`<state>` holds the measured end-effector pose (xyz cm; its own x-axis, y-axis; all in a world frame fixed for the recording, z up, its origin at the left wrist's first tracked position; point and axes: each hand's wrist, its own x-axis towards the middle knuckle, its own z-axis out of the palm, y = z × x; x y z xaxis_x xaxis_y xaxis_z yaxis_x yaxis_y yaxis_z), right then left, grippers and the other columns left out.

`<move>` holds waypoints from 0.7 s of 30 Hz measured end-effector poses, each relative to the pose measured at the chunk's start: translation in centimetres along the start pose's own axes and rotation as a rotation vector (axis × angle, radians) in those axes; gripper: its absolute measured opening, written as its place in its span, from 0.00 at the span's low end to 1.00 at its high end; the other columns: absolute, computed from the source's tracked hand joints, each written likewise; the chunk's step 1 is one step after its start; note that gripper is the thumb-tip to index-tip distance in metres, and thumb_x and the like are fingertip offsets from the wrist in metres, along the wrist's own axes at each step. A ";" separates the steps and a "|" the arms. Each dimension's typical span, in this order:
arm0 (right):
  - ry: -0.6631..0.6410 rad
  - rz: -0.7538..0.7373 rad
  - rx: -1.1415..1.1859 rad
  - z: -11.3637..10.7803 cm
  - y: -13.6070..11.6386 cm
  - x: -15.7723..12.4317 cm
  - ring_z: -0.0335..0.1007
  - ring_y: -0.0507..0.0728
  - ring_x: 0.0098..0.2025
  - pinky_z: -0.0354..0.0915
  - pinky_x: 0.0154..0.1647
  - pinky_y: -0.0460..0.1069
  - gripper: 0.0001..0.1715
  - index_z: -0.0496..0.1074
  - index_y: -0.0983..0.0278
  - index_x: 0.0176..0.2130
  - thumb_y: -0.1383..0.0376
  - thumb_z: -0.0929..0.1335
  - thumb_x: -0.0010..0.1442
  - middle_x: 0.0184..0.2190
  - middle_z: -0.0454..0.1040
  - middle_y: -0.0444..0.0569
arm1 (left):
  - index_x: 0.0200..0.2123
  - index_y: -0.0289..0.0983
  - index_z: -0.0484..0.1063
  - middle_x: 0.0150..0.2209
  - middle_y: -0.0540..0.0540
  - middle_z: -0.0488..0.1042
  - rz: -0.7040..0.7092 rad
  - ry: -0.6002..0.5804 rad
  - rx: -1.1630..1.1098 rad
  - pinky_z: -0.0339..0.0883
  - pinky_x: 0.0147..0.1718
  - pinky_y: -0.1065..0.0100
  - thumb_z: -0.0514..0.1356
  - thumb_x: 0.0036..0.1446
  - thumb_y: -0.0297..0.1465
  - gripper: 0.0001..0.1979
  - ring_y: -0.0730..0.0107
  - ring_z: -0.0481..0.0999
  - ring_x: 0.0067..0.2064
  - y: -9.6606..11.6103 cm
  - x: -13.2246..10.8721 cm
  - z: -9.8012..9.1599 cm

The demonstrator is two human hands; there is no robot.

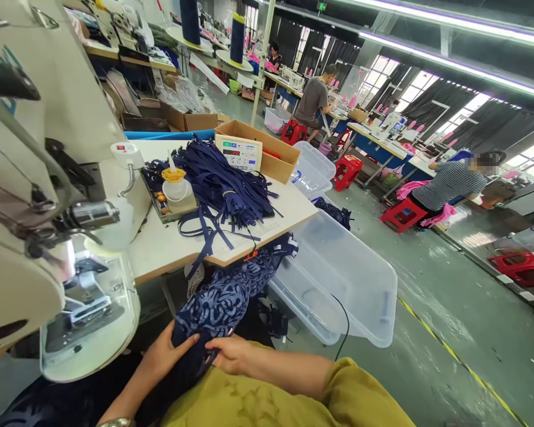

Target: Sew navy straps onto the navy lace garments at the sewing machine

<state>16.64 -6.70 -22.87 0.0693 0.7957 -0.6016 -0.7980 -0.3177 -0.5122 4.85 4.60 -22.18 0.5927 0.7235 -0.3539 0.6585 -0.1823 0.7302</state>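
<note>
In front of my body I hold a navy bra (218, 305) with a pale swirl pattern on its cups. My left hand (164, 356) grips its near left side, thumb laid over the cloth. My right hand (229, 354) pinches the dark edge close by, its fingertips partly hidden in the fabric. The bra's far end reaches up past the table edge. To the left stands a sewing machine (86, 296) with its work light on. A bundle of navy straps (231, 184) lies on the table (289, 207), some hanging over its edge.
A control box (239, 153) stands before a cardboard box (289, 161). A small tray holds a plastic bottle (177, 188). Clear plastic bins (360, 273) stand right of the table. Further off, people (449, 181) sit on red stools (403, 214).
</note>
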 end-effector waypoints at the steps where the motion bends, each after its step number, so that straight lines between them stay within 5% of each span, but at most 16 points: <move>1: 0.001 -0.001 0.014 -0.2 0.0 -0.3 0.76 0.62 0.40 0.67 0.45 0.58 0.17 0.72 0.62 0.32 0.62 0.75 0.40 0.29 0.77 0.46 | 0.44 0.35 0.71 0.37 0.41 0.81 -0.018 -0.057 -0.046 0.75 0.40 0.61 0.60 0.45 0.52 0.30 0.52 0.80 0.41 0.3 -0.1 -0.6; 6: -0.093 -0.019 0.104 -1.6 -2.0 -2.8 0.73 0.65 0.45 0.63 0.51 0.60 0.33 0.73 0.62 0.39 0.54 0.78 0.32 0.37 0.78 0.50 | 0.47 0.37 0.69 0.42 0.45 0.80 -0.053 -0.247 -0.252 0.75 0.43 0.61 0.59 0.49 0.54 0.31 0.54 0.79 0.44 3.2 -1.0 -3.0; 9: -0.276 -0.008 0.192 -2.6 -4.3 -3.5 0.69 0.66 0.52 0.58 0.55 0.60 0.45 0.72 0.64 0.44 0.34 0.68 0.40 0.44 0.76 0.55 | 0.52 0.37 0.66 0.47 0.45 0.78 -0.028 -0.317 -0.339 0.72 0.48 0.61 0.58 0.51 0.54 0.33 0.54 0.77 0.48 5.5 -1.7 -3.7; 12: -0.315 0.062 0.230 -3.2 -6.1 -3.0 0.66 0.68 0.55 0.56 0.57 0.63 0.54 0.72 0.66 0.43 0.26 0.59 0.39 0.46 0.76 0.59 | 0.52 0.38 0.67 0.49 0.46 0.77 0.056 -0.438 -0.372 0.68 0.53 0.60 0.59 0.52 0.52 0.31 0.54 0.74 0.52 7.2 -2.2 -4.1; 15: -0.167 0.018 0.243 -3.7 -7.1 -2.7 0.67 0.68 0.54 0.58 0.55 0.65 0.44 0.73 0.65 0.40 0.32 0.61 0.44 0.43 0.77 0.58 | 0.50 0.40 0.70 0.47 0.49 0.78 0.155 -0.500 -0.194 0.68 0.53 0.61 0.58 0.54 0.50 0.26 0.54 0.75 0.51 7.5 -2.1 -4.6; 21: -0.029 -0.102 0.242 -5.7 -7.0 -4.9 0.70 0.65 0.50 0.61 0.54 0.61 0.19 0.73 0.65 0.35 0.55 0.68 0.46 0.40 0.79 0.54 | 0.45 0.45 0.74 0.49 0.46 0.75 0.186 -0.205 0.351 0.68 0.49 0.61 0.60 0.47 0.49 0.23 0.48 0.74 0.51 5.4 -0.4 -5.5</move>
<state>25.31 -11.28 -19.85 0.1427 0.8331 -0.5345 -0.9077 -0.1052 -0.4062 5.61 7.04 -14.91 0.7721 0.5170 -0.3695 0.6287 -0.5369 0.5625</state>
